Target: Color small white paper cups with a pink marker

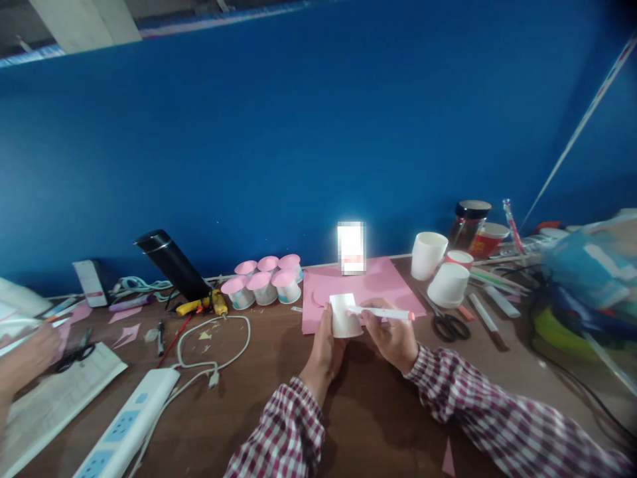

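Cup [345, 316] held upside down, pen [382, 313] at its wall.
My left hand [326, 348] grips the cup just in front of the pink sheet [378, 282]; my right hand [393, 335] pinches the pen. Judged light, thin-walled, easily crushed: hold at the stiffer rim, lightly.

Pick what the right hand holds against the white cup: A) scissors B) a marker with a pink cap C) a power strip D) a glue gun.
B: the right hand grips a white marker with a pink cap, laid across the cup held by the left hand; the scissors lie on the table.
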`<state>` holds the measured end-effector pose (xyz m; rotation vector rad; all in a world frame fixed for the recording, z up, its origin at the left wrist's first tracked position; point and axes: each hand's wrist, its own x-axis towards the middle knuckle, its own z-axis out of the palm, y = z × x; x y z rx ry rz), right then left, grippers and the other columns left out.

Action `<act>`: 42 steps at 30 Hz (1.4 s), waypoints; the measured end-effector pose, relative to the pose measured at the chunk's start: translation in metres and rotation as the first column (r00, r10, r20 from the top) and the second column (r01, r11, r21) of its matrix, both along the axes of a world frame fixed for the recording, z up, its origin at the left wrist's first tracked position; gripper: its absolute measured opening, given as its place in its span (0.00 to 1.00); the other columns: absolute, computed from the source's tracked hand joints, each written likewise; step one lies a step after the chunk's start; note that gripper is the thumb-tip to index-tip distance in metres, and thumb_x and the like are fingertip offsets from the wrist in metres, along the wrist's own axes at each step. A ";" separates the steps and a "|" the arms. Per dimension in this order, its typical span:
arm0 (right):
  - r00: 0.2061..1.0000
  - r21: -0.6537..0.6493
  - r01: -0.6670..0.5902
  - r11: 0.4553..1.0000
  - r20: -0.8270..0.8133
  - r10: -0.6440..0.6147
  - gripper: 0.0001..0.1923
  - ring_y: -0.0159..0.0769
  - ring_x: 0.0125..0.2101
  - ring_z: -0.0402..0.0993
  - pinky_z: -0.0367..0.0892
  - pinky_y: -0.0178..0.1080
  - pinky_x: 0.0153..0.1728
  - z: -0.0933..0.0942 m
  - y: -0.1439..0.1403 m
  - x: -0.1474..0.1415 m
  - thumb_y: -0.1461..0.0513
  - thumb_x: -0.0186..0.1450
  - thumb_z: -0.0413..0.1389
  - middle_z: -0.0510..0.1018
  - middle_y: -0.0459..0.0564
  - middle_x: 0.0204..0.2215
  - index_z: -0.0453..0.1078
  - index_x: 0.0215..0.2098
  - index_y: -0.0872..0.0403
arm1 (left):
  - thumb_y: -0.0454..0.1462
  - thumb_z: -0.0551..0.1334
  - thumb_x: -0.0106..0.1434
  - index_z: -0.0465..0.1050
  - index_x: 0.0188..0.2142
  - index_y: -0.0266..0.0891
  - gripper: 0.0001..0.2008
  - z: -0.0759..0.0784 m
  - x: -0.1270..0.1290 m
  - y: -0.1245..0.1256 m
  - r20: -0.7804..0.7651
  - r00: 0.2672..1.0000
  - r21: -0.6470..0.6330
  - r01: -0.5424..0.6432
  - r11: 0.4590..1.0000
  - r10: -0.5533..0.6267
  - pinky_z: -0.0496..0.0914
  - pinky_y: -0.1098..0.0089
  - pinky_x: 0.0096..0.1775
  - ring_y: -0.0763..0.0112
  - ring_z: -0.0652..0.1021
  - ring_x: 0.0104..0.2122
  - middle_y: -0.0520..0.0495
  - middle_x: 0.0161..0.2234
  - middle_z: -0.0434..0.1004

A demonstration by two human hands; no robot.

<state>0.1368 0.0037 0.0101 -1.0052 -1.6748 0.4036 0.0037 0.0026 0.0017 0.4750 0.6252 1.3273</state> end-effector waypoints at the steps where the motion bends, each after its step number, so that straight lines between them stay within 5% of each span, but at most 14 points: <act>1: 1.000 -0.003 -0.004 1.000 -0.003 0.004 0.08 0.33 0.25 0.75 0.70 0.33 0.26 0.000 0.000 0.000 0.59 0.66 0.52 0.78 0.49 0.28 0.70 0.37 0.54 | 0.48 0.58 0.63 0.73 0.43 0.33 0.20 0.000 0.000 0.000 0.000 1.000 0.004 0.000 1.000 0.000 0.71 0.67 0.42 0.67 0.77 0.37 0.43 0.39 0.78; 42: 1.000 0.002 -0.004 1.000 0.007 0.004 0.08 0.31 0.21 0.72 0.68 0.32 0.21 0.006 -0.002 -0.002 0.59 0.66 0.51 0.77 0.48 0.25 0.69 0.35 0.54 | 0.49 0.61 0.60 0.72 0.41 0.33 0.20 0.000 0.001 0.001 -0.020 1.000 -0.017 -0.023 1.000 0.023 0.70 0.66 0.43 0.66 0.77 0.35 0.43 0.36 0.78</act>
